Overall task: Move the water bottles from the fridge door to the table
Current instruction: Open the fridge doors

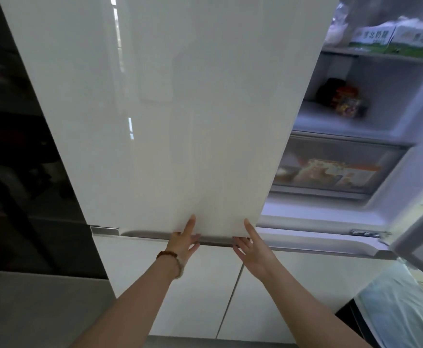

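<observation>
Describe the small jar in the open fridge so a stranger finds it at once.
Look into the open right side of the fridge. Under the shelf with green-and-white cartons, the jar stands beside a dark object. Only it has a red top and a colourful label.

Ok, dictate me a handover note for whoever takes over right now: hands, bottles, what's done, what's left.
Hands: left hand and right hand both grip the bottom edge of the left fridge door, which is not swung open.
The right fridge door stands open.
No water bottles in view; table out of view.
Done: nothing that shows.
Left: open this door, take the bottles, carry them to the table.
</observation>
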The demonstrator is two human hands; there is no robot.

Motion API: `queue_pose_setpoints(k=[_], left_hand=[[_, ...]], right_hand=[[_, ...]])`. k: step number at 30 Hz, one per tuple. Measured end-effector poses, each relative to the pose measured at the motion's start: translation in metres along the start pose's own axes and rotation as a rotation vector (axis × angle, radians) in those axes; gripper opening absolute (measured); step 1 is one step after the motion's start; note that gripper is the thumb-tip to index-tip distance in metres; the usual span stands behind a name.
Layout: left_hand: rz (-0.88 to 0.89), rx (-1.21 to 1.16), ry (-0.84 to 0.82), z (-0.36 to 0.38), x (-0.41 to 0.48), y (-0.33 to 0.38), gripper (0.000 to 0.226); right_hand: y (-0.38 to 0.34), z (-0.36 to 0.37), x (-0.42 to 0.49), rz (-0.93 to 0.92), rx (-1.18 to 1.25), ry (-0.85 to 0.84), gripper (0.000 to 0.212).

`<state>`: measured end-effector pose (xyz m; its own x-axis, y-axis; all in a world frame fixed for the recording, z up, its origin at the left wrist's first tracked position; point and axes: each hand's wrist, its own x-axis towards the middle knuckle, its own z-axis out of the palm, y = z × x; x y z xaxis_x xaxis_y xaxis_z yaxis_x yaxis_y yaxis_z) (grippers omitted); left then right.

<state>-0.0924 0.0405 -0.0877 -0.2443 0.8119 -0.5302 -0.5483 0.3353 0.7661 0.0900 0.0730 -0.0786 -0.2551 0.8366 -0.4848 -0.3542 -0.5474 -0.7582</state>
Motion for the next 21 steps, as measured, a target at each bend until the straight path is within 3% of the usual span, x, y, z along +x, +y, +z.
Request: queue_pose_setpoints(k=[3,7,12,16,21], left_hand=[[-0.041,-0.170,-0.061,0.008,0.004,-0.006,0.058],[-0.043,-0.281,-0.084,0.006,0.001,-0.015,0.034],[0.014,-0.196,-0.068,0.002,-0.012,-0.019,0.051],[0.041,-0.141,-0.034,-0.004,-0.032,-0.026,0.063],[0.021,-0.115,0.017,-0.021,-0.083,-0.038,0.061]], right_hand=[[-0.006,0.001,0.004,0.017,0.117,-0.023,0.040],[-0.001,0.003,-0.001,-0.016,0.101,-0.029,0.055],[0.008,0.002,-0.018,-0.047,0.053,-0.044,0.061],[0.011,-0.015,-0.040,0.018,-0.089,-0.133,0.082],[-0.003,-0.045,-0.089,0.031,-0.530,-0.263,0.116]])
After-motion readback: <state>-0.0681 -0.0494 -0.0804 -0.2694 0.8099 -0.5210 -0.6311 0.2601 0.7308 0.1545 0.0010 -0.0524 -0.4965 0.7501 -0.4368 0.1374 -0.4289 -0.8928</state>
